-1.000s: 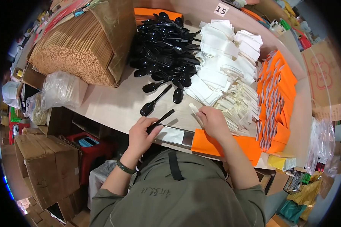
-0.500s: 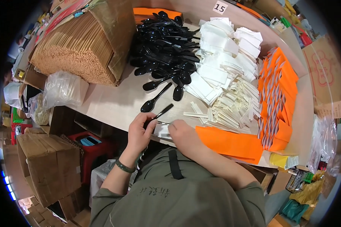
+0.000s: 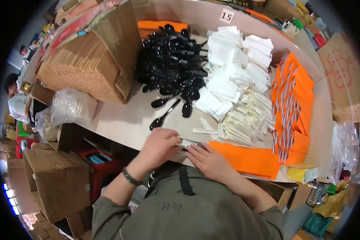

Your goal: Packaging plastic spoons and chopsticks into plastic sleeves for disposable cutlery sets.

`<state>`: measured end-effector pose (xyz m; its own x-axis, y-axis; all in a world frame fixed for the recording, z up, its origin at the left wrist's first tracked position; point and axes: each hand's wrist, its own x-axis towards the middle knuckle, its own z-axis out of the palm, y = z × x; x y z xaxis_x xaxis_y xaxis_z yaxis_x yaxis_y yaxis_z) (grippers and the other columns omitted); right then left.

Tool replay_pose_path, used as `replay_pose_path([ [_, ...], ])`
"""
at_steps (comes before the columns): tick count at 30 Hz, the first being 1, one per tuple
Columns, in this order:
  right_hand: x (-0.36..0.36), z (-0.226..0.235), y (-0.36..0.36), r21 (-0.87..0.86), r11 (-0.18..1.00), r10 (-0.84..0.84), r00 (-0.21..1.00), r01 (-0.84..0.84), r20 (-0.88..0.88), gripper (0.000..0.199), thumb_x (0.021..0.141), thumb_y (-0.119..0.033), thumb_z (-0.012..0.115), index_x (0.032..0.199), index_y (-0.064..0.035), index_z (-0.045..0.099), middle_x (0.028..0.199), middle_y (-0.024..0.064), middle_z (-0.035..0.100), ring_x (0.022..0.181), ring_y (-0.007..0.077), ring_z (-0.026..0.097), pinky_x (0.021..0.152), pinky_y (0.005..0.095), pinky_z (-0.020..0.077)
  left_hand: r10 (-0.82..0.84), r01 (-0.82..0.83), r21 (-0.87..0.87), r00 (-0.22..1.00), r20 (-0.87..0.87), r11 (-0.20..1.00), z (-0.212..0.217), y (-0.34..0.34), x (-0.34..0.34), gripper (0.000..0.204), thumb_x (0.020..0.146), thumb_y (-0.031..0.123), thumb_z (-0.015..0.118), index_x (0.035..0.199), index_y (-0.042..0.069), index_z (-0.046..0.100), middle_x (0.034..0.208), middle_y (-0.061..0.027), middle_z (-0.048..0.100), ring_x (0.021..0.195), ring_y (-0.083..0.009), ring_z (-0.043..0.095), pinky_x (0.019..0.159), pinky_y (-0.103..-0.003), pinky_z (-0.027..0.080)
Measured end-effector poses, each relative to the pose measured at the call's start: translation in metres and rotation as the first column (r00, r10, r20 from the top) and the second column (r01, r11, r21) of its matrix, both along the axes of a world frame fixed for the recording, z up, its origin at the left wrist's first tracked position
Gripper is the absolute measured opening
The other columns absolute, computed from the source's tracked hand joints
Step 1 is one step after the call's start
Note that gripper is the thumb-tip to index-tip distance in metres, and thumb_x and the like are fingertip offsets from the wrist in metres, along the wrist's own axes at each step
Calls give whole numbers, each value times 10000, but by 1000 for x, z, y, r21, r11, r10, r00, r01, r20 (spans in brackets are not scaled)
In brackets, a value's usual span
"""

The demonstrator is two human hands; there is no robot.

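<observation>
At the near table edge, my left hand (image 3: 159, 146) is closed on one end of a black plastic spoon (image 3: 196, 144), with something white, likely a paper napkin (image 3: 185, 143), alongside it. My right hand (image 3: 207, 159) lies over the other end with its fingers stretched out flat. The spoon's bowl is hidden. Just beyond my left hand lies a loose black spoon (image 3: 164, 116). A heap of black spoons (image 3: 172, 64) sits farther off, with white napkins (image 3: 224, 76) to its right. Pale wooden sticks (image 3: 248, 120) lie nearer, and a flat orange sleeve (image 3: 244, 158) rests by my right hand.
A cardboard box of thin brown sticks (image 3: 84, 68) stands at the table's left, beside a clear plastic bag (image 3: 72, 106). Overlapping orange sleeves (image 3: 292, 108) line the right side wall. Cartons (image 3: 58, 180) and a red stool (image 3: 102, 172) are at lower left.
My left hand has turned over, and the spoon it holds now lies level instead of pointing up and away. My right hand has gone from curled fingers to flat ones. The view has shifted slightly.
</observation>
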<state>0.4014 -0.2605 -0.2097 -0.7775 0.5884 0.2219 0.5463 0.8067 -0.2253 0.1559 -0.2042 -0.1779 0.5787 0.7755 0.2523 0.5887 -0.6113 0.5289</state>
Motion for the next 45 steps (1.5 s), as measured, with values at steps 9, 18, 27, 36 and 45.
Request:
replay_pose_path([
  [9,2,-36,-9,-46,999,-18,987,11,-159,337,885,-86,556,1205,7,607,1289,172,614,1244,299,575,1066,484,430,748,-629,432,634,-195,646,154,154,-155,165,837,164,702,912,18,702,894,-198,679,865,-380,661,733,-459,531],
  [18,9,-32,-29,-66,977,-214,912,204,-351,291,773,-130,716,1051,-58,669,1295,235,567,1245,410,524,1058,519,436,707,-463,548,571,-418,697,145,175,-153,64,789,26,576,820,28,631,863,-198,670,835,-388,669,739,-495,543],
  [27,29,-18,-20,-130,963,-259,941,235,-217,393,769,-180,757,1158,-189,699,1376,279,514,1277,459,499,1071,578,404,742,-822,199,568,357,533,103,100,-210,176,1000,154,551,1043,-10,597,839,-78,588,794,-147,556,707,-316,451],
  [36,32,4,-18,-194,945,-298,940,265,-165,378,819,-174,740,1193,-188,689,1434,289,453,1304,471,459,1096,552,381,240,-215,-535,971,-24,817,7,-2,-79,57,903,-2,645,955,-17,663,824,-62,631,810,-138,589,758,-270,474],
  [45,26,4,-23,-159,964,-237,962,215,-138,356,853,-196,715,1207,-190,675,1450,147,489,1323,441,447,1093,568,369,295,-173,-729,955,40,662,-5,6,-30,175,881,41,726,1024,-25,651,871,-56,662,768,-115,616,711,-255,511],
])
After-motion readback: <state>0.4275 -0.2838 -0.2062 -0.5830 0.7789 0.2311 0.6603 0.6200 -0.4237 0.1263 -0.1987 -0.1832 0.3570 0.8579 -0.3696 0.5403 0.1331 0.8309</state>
